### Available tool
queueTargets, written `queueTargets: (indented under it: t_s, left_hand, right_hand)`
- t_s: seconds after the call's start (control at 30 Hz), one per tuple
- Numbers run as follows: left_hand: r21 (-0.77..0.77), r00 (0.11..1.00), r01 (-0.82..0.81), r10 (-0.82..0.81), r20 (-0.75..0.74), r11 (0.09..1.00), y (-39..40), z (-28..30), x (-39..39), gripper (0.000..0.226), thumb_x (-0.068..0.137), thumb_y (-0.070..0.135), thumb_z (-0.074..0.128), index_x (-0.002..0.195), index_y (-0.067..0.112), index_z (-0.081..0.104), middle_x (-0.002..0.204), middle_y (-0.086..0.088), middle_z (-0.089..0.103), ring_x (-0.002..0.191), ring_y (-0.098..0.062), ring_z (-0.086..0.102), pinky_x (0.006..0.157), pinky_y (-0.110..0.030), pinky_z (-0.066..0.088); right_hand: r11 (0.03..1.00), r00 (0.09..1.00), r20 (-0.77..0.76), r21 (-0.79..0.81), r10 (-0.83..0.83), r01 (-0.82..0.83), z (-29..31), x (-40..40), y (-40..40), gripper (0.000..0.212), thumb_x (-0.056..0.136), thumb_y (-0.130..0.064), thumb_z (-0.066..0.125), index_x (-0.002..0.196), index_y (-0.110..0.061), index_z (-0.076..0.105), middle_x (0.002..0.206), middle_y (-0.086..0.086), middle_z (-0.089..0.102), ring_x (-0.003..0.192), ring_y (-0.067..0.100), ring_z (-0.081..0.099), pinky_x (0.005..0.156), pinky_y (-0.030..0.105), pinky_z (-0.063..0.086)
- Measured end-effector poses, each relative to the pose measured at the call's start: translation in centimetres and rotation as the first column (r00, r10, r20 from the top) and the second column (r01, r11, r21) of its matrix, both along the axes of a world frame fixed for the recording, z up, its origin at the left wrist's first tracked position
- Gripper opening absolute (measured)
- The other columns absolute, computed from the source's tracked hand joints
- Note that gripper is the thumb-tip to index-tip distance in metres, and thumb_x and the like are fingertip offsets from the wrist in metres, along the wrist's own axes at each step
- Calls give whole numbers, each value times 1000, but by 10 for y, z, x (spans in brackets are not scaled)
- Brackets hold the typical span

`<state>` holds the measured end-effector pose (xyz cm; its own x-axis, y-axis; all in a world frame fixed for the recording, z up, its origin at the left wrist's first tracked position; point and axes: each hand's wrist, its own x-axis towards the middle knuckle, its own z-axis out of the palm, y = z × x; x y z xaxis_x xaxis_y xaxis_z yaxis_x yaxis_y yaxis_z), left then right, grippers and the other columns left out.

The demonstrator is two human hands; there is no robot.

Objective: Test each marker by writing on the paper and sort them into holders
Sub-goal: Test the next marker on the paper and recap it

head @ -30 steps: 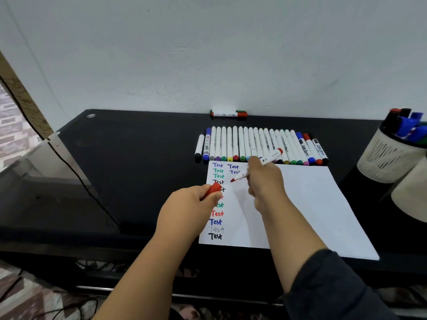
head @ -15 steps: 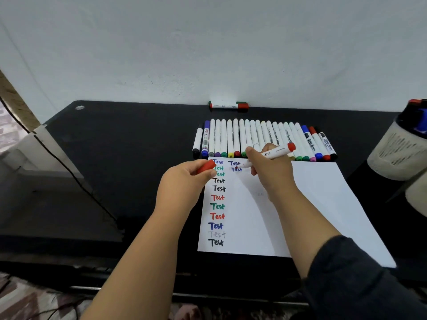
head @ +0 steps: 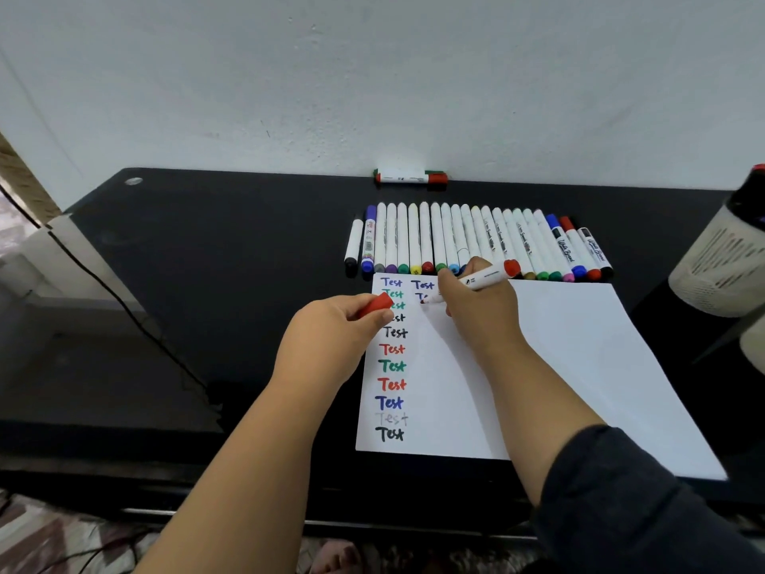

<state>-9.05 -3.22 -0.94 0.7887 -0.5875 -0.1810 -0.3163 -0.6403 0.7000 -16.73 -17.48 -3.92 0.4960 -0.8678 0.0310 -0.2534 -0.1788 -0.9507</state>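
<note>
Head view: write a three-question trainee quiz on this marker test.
1. True or false: the right hand holds the red marker with its tip at the paper.
2. What does the left hand pinch? A) red cap B) blue marker C) paper corner
3. Fill in: the lowest "Test" in the left column is written in ____ ink.

Key: 1 true; 2 A, the red cap; 3 black.
</note>
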Motion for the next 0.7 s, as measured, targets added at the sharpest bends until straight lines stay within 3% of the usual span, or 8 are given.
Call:
queueTargets:
  t_s: [0.17, 0.33, 0.57, 0.7]
  left_hand:
    - [28, 1000, 24, -23, -13, 999, -4, 0, 2, 46, 90, 45, 54, 134, 35, 48, 129, 9, 56, 99, -9, 50, 81, -24, 40]
    - [-20, 1000, 7, -7, -9, 1000, -1, -4, 3, 43, 90, 45, 55, 132, 36, 51, 127, 12, 57, 90, -4, 45, 74, -21, 36]
    - [-8, 1000, 10, -10, -5, 1000, -3, -6, 3, 44, 90, 46, 55, 132, 37, 50, 126, 12, 58, 89, -4, 47, 71, -21, 37]
    - [-6, 1000, 12, -12, -4, 1000, -2, -7, 4, 43, 90, 46, 55, 131, 37, 51, 125, 13, 58, 89, -5, 48, 71, -22, 39]
  right_hand:
    - [998, 998, -57, -62, 22, -26, -2, 2, 0, 24, 87, -26, 61, 74, -12, 46, 75, 15, 61, 60, 15, 49, 51, 22, 35]
    - [999, 1000, -20, -52, -15, 14, -1, 1, -2, 31, 87, -15, 57, 65, -16, 35, 60, 2, 41, 54, 12, 37, 45, 18, 26]
    - [998, 998, -48, -47, 27, -29, 0, 0, 0, 32, 83, -10, 54, 64, -16, 30, 59, 1, 32, 54, 12, 29, 48, 22, 22]
    - [998, 1000, -23, -61, -10, 8, 0, -2, -1, 32, 85, -10, 55, 64, -16, 31, 58, 0, 33, 52, 11, 30, 41, 15, 22]
